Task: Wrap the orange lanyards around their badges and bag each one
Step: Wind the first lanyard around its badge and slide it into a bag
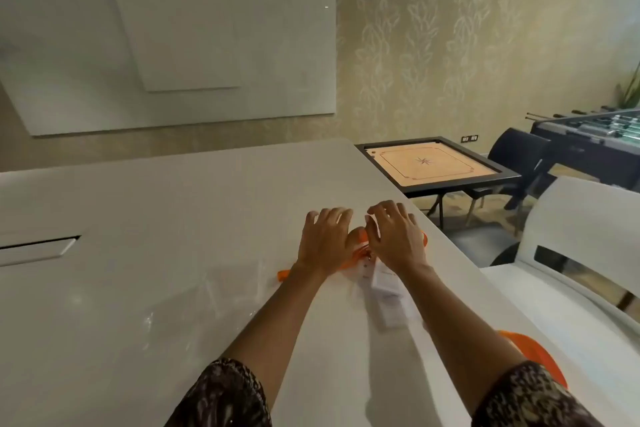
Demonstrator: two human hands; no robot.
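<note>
The orange fabric lanyard (pixel 362 238) lies bunched on the glossy white table (pixel 138 218), with its flat white rectangular badge (pixel 388 300) trailing back between the forearms. The strap is covered by the left hand (pixel 325 243) and right hand (pixel 394 241), palms down, fingers spread and lightly arched. Nothing is seen clasped. The strap would best be gathered flat and untwisted, then wound snugly round the badge.
</note>
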